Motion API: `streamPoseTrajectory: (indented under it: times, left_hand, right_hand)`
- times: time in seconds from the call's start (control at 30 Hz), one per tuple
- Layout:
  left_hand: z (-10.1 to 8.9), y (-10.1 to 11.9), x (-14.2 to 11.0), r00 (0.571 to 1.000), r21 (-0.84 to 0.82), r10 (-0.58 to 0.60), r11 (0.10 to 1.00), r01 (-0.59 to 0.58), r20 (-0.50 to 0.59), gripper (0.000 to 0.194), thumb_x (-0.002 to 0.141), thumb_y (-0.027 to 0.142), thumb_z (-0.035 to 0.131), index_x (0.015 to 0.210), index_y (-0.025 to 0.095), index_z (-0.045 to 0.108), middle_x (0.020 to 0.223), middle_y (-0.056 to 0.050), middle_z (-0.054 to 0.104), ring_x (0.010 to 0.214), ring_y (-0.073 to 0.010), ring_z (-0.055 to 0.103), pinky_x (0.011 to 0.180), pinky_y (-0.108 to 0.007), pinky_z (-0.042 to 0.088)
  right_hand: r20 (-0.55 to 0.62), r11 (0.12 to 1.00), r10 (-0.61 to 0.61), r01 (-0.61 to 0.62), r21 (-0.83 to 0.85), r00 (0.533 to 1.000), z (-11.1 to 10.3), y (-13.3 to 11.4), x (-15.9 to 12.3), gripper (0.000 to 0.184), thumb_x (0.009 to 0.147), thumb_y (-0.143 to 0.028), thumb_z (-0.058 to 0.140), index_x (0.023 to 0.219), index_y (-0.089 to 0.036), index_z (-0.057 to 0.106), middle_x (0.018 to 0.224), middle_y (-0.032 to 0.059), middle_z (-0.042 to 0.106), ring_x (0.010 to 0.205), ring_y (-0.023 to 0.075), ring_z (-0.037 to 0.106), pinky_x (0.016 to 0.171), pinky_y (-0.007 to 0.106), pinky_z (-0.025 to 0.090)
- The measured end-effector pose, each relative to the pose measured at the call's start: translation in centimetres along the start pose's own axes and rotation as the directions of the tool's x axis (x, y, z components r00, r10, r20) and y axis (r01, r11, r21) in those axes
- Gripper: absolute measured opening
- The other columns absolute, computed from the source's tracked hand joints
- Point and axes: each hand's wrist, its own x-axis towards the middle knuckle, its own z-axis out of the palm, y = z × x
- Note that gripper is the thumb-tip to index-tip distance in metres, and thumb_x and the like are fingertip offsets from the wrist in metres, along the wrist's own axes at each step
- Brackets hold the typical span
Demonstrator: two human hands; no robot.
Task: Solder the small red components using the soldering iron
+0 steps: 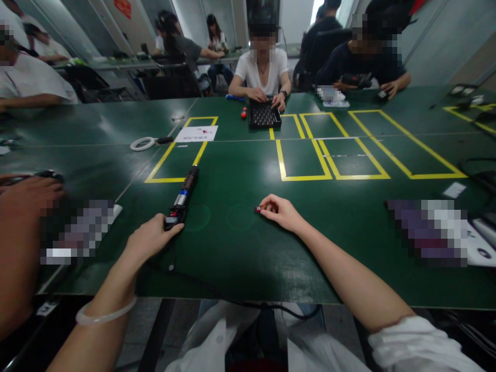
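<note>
My left hand is closed around the near end of a long, slim black device. Its middle shows a silver and blue section, and red bits show by my fingers; its exact kind I cannot make out. The device points away from me, and a thin cord end hangs below it. To the right, apart from the device, my right hand pinches a small red piece just above the green table. My fingers partly hide that piece.
Yellow tape rectangles mark the table. A printed sheet and a white cable coil lie at left. Across from me, a person works at a black tray. A black cable runs along the near edge. A neighbour's hand is at far left.
</note>
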Motion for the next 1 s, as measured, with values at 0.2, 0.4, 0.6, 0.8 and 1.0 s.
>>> streamPoseTrajectory:
  times: [0.2, 0.4, 0.6, 0.8, 1.0]
  left_hand:
    - [-0.3, 6.9, -0.6, 0.992, 0.005, 0.130, 0.992, -0.130, 0.001, 0.064, 0.082, 0.071, 0.032, 0.109, 0.017, 0.053, 0.106, -0.016, 0.068, 0.095, -0.0353, 0.066, 0.073, -0.040, 0.049]
    - [-0.2, 13.8, -1.8, 0.958, 0.033, 0.281, 0.959, -0.280, -0.050, 0.060, 0.084, 0.067, 0.035, 0.109, 0.016, 0.052, 0.103, -0.017, 0.070, 0.098, -0.0348, 0.067, 0.079, -0.041, 0.050]
    - [0.2, 17.9, -2.7, 0.924, 0.024, 0.368, 0.930, -0.367, -0.105, 0.055, 0.085, 0.063, 0.039, 0.107, 0.015, 0.054, 0.099, -0.015, 0.071, 0.096, -0.0335, 0.068, 0.076, -0.038, 0.050]
    - [0.6, 19.1, -3.0, 0.906, 0.021, 0.399, 0.916, -0.400, -0.140, 0.054, 0.086, 0.063, 0.039, 0.107, 0.015, 0.053, 0.099, -0.015, 0.070, 0.094, -0.0314, 0.068, 0.077, -0.037, 0.050]
    - [1.2, 18.7, -2.9, 0.904, -0.047, 0.397, 0.912, -0.409, -0.161, 0.057, 0.084, 0.067, 0.042, 0.108, 0.016, 0.052, 0.103, -0.016, 0.069, 0.097, -0.0329, 0.067, 0.076, -0.037, 0.049]
  right_hand:
    - [0.008, 1.000, -0.022, 0.022, 0.000, 1.000, 0.0, 0.1, 0.0, 0.018, 0.080, -0.025, 0.064, 0.096, -0.016, 0.061, 0.072, -0.0020, 0.057, 0.059, 0.0096, 0.048, 0.057, 0.023, 0.038]
    - [-0.038, 0.996, -0.083, 0.082, -0.034, 0.996, 0.1, 0.3, 0.0, 0.016, 0.080, -0.026, 0.065, 0.093, -0.017, 0.062, 0.076, -0.0010, 0.056, 0.061, 0.0103, 0.049, 0.057, 0.023, 0.039]
    - [-0.083, 0.997, -0.077, 0.075, -0.023, 0.994, 0.3, 0.6, 0.2, 0.015, 0.080, -0.026, 0.065, 0.092, -0.018, 0.059, 0.070, -0.0031, 0.055, 0.057, 0.0101, 0.048, 0.056, 0.023, 0.039]
    - [-0.100, 0.974, -0.180, 0.163, -0.155, 0.979, 0.3, 1.1, 0.2, 0.009, 0.083, -0.021, 0.063, 0.090, -0.019, 0.058, 0.079, -0.0011, 0.056, 0.063, 0.0108, 0.050, 0.061, 0.024, 0.040]
    - [-0.082, 0.933, -0.221, 0.186, -0.309, 0.972, 0.0, 0.8, -0.1, 0.004, 0.088, -0.022, 0.060, 0.090, -0.020, 0.063, 0.089, 0.0028, 0.054, 0.077, 0.0147, 0.054, 0.070, 0.026, 0.042]
